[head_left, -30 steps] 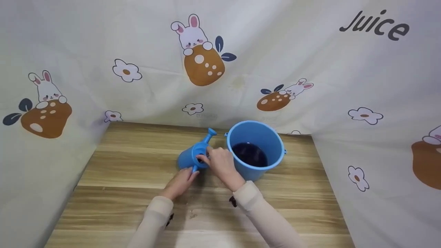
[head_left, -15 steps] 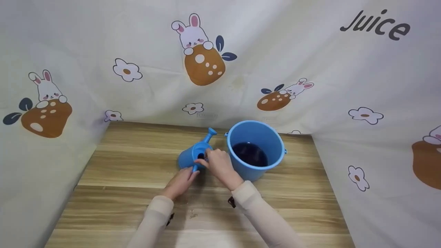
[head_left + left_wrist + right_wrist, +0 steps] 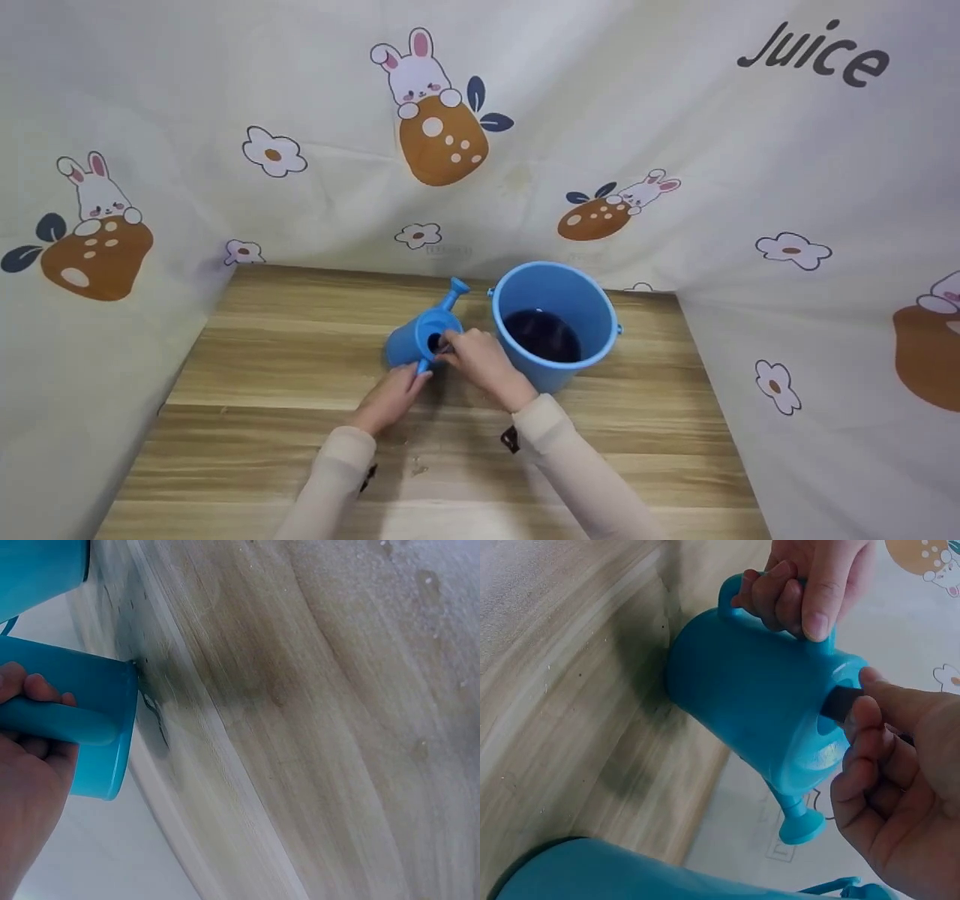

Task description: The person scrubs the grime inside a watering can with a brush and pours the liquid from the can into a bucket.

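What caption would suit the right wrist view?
Left hand gripping a blue watering can by its handle, right hand pinching a dark object at its opening.

Head view high, facing forward-down; wrist views close, tilted, sharing watering can

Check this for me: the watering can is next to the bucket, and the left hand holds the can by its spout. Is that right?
Not quite: the left hand grips the watering can by its handle, not its spout, as the right wrist view shows. The can is next to the bucket.
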